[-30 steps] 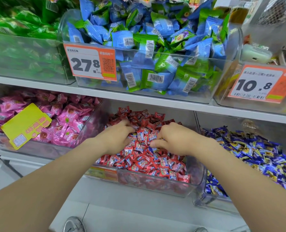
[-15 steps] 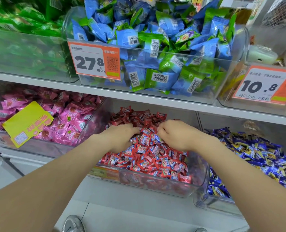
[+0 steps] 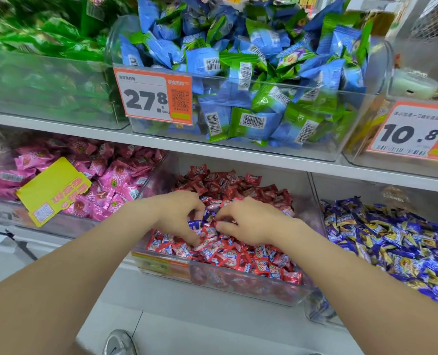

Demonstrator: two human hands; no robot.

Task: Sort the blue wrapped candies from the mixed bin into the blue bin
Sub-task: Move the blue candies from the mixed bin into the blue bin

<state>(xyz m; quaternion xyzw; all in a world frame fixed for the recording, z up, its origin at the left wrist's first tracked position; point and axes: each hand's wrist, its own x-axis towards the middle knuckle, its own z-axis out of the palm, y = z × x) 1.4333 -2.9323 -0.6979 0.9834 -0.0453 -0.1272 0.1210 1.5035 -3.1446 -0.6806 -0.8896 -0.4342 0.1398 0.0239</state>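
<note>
Both your hands are in the mixed bin [image 3: 238, 283].
Fingers of your left hand [image 3: 179, 213] pinch a shiny blue candy [image 3: 195, 223]; right hand [image 3: 248, 221] fingers curled, grasp unclear.

Pink candies [image 3: 105, 180] left; price tag [image 3: 156, 96] (27.8) above.

A: Upper shelf [image 3: 212, 151]?
B: White. Three clear bins stood on it in a row: green-packet bin [image 3: 46, 103] left, blue-and-green-packet bin [image 3: 361, 103] middle, bin tagged 10.8 [image 3: 392, 167] right.
A: Lower shelf [image 3: 174, 316]?
B: White too. Pink-candy bin [image 3: 2, 213] left, mixed bin [image 3: 238, 283] middle, blue bin [image 3: 318, 311] just beside it, right.
</note>
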